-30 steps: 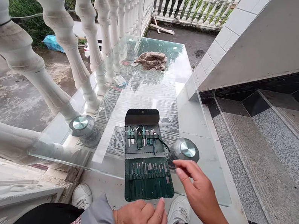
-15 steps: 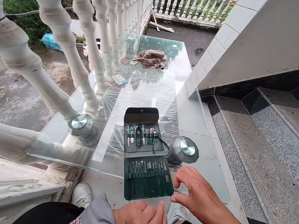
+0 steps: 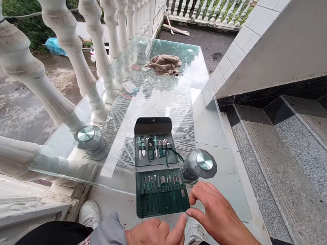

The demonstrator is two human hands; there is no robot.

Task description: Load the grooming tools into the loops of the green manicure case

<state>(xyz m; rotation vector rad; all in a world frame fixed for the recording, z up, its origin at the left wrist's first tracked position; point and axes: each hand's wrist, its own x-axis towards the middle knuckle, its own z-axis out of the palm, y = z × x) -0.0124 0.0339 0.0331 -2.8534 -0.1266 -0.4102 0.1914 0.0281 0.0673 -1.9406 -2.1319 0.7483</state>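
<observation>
A dark green manicure kit case (image 3: 164,208) lies unfolded on the glass table, its near end over the front edge. Elastic loops hold scissors (image 3: 141,146), nail clippers (image 3: 162,149) and a row of slim tools (image 3: 161,183). My left hand (image 3: 156,240) is just below the near edge, fingers curled in and thumb pointing up toward the case's near right corner. Whatever those curled fingers hold, if anything, is hidden. My right hand (image 3: 214,208) is at the same corner, thumb and forefinger bent but apart, with nothing visible between them. Whether it touches the case I cannot tell.
Under the glass tabletop (image 3: 225,183) stand thick legs with round metal caps (image 3: 205,161). Farther back are a crumpled brown cloth (image 3: 165,64) and a small box (image 3: 130,87). White balusters (image 3: 68,31) line the left; stone steps (image 3: 286,176) rise on the right.
My left thumb has lifted and stretched toward the case's near right corner. My right hand has shifted very slightly left. The case has barely moved.
</observation>
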